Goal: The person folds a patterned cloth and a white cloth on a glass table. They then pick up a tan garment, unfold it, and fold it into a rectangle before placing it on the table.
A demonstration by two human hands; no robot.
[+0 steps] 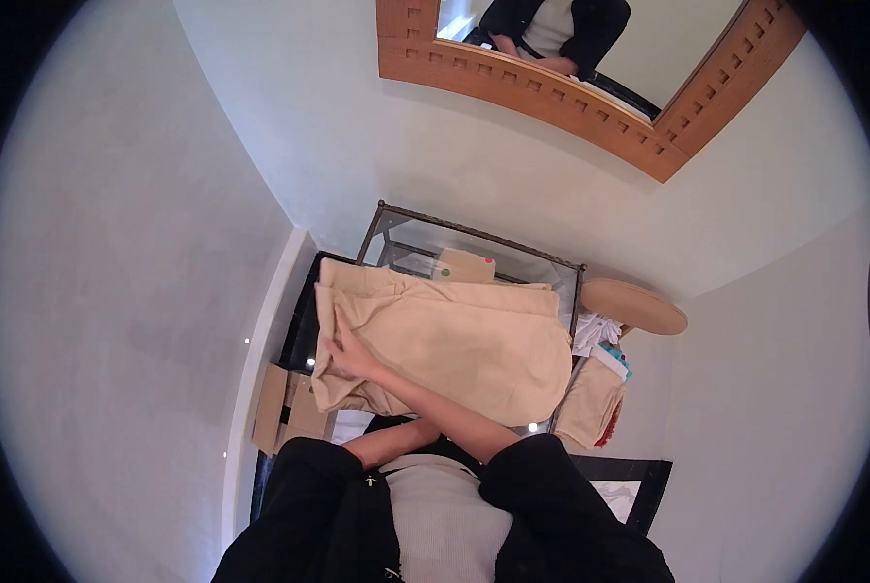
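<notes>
A large piece of beige cloth [464, 335], folded in layers, lies over the glass-topped table. Its left end is creased and bunched, and a darker patch shows near its middle. My right hand [352, 356] reaches across to that left end and rests on the fabric, its fingers apart and slightly blurred. My left forearm passes beneath my right one near the cloth's front edge. The left hand itself is hidden behind the right forearm and the cloth.
The glass table [474, 233] has a dark metal frame and stands against the wall. Behind the cloth is a tan piece [464, 264] with coloured dots. Folded beige fabric [590, 400] and a round brown board [634, 306] are at right. Cardboard [308, 413] stands at left; a wood-framed mirror [551, 94] hangs above.
</notes>
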